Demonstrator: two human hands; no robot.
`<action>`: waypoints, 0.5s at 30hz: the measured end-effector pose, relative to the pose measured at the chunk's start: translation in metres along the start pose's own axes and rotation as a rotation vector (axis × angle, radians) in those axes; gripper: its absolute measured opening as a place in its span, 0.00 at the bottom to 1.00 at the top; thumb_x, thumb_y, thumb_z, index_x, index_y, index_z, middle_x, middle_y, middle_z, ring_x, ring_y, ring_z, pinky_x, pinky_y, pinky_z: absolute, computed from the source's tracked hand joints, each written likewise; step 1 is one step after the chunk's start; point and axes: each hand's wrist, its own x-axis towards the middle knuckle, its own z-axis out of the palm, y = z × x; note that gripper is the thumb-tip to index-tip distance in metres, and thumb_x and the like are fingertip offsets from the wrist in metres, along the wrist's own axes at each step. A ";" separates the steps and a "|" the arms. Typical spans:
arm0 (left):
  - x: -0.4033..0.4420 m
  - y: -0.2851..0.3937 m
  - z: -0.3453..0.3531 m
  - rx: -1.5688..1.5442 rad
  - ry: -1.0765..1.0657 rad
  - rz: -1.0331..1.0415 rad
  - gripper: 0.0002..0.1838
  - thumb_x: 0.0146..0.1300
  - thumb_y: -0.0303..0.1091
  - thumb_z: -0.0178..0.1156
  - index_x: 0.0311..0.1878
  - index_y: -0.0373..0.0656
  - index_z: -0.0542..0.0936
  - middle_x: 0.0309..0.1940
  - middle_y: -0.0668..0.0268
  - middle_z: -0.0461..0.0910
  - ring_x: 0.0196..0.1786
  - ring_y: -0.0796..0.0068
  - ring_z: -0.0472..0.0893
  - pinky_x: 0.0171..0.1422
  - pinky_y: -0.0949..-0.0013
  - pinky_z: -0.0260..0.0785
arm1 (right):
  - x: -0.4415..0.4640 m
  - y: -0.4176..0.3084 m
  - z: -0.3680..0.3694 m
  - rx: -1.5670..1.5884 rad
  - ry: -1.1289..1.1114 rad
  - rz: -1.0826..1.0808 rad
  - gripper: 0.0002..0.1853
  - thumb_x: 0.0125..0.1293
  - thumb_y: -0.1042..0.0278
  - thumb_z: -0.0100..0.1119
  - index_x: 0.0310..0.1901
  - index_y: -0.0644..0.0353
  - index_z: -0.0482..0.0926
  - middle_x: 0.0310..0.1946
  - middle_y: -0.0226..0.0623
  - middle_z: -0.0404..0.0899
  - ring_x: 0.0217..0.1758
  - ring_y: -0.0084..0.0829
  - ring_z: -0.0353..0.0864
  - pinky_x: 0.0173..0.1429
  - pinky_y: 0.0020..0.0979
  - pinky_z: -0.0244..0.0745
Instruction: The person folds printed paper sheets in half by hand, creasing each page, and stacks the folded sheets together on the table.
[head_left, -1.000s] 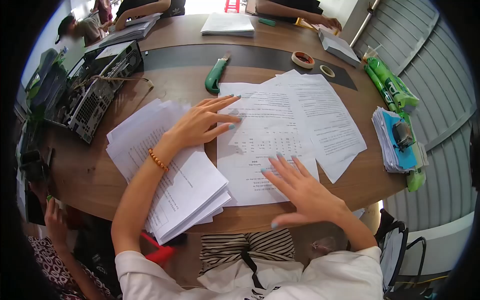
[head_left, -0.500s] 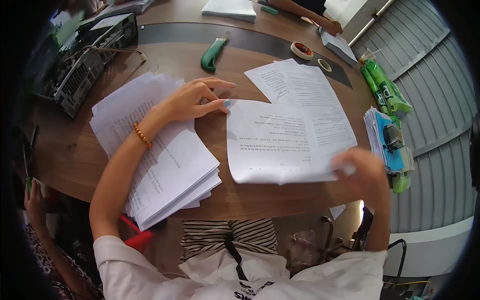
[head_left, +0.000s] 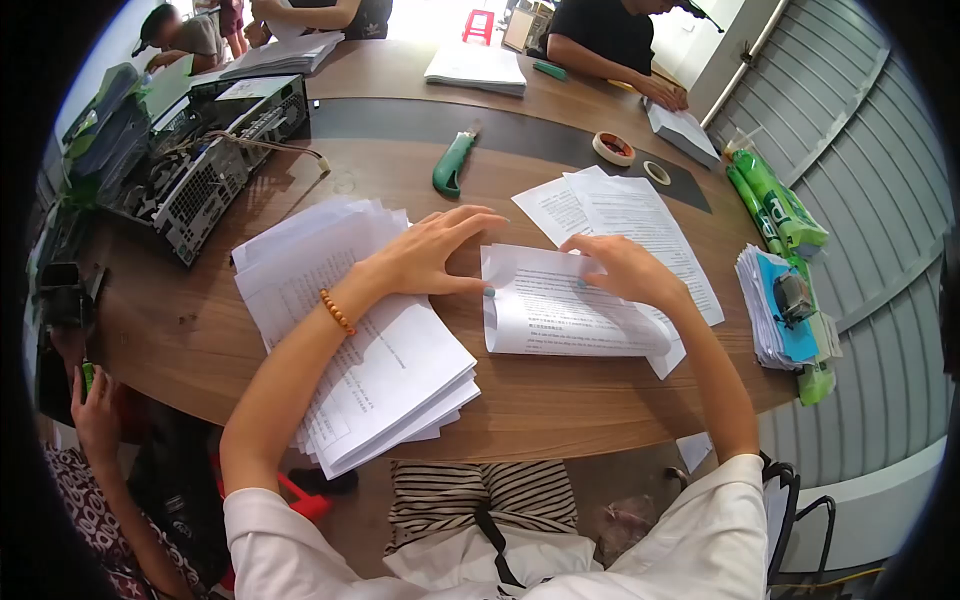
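Note:
A printed sheet point(head_left: 570, 320) lies folded over, its lower edge curved, in front of me. My left hand point(head_left: 440, 250) has its fingers apart, its thumb tip touching the sheet's left edge. My right hand point(head_left: 625, 270) rests on the sheet's upper edge, thumb on the paper and the other fingers bent over its top; the grip is partly hidden. Beneath my left forearm is a thick stack of printed papers point(head_left: 390, 370), slightly fanned. More loose printed sheets point(head_left: 640, 215) lie behind my right hand.
A green cutter point(head_left: 455, 163), two tape rolls point(head_left: 613, 149) and a white paper pile point(head_left: 475, 68) lie farther back. An opened computer case point(head_left: 215, 165) stands left. Clipped papers point(head_left: 775, 305) and green packages point(head_left: 775, 200) are at right. Other people sit behind and at left.
The sheet, flat one second ago, has been folded over upward from its near edge. My right hand swung out to the right with it, then came back to its upper edge.

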 end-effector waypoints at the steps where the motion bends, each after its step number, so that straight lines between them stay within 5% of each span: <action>1: 0.000 0.002 0.001 0.050 -0.006 -0.010 0.37 0.49 0.50 0.64 0.62 0.51 0.64 0.63 0.59 0.62 0.63 0.55 0.64 0.65 0.56 0.58 | -0.001 0.001 0.003 0.013 0.041 -0.051 0.20 0.54 0.76 0.57 0.51 0.54 0.71 0.42 0.42 0.78 0.50 0.39 0.75 0.52 0.37 0.71; 8: -0.001 0.001 0.003 0.116 -0.048 -0.046 0.37 0.49 0.53 0.65 0.61 0.51 0.66 0.63 0.59 0.61 0.64 0.53 0.63 0.66 0.56 0.58 | -0.002 0.001 0.021 0.091 0.215 -0.131 0.21 0.52 0.76 0.60 0.49 0.54 0.71 0.46 0.39 0.75 0.50 0.39 0.74 0.53 0.35 0.71; 10: -0.001 0.000 0.002 0.147 -0.070 0.007 0.33 0.48 0.51 0.65 0.57 0.49 0.71 0.63 0.59 0.62 0.63 0.54 0.63 0.65 0.56 0.58 | -0.004 -0.002 0.027 -0.099 0.551 -0.261 0.17 0.52 0.76 0.61 0.46 0.55 0.74 0.47 0.38 0.74 0.50 0.38 0.74 0.52 0.35 0.72; 15: 0.000 0.003 0.000 0.132 -0.062 0.004 0.30 0.48 0.49 0.66 0.54 0.49 0.73 0.62 0.60 0.62 0.63 0.55 0.64 0.66 0.56 0.58 | -0.025 -0.010 0.037 0.011 0.596 -0.219 0.09 0.56 0.73 0.59 0.39 0.61 0.78 0.43 0.39 0.77 0.44 0.38 0.77 0.48 0.35 0.73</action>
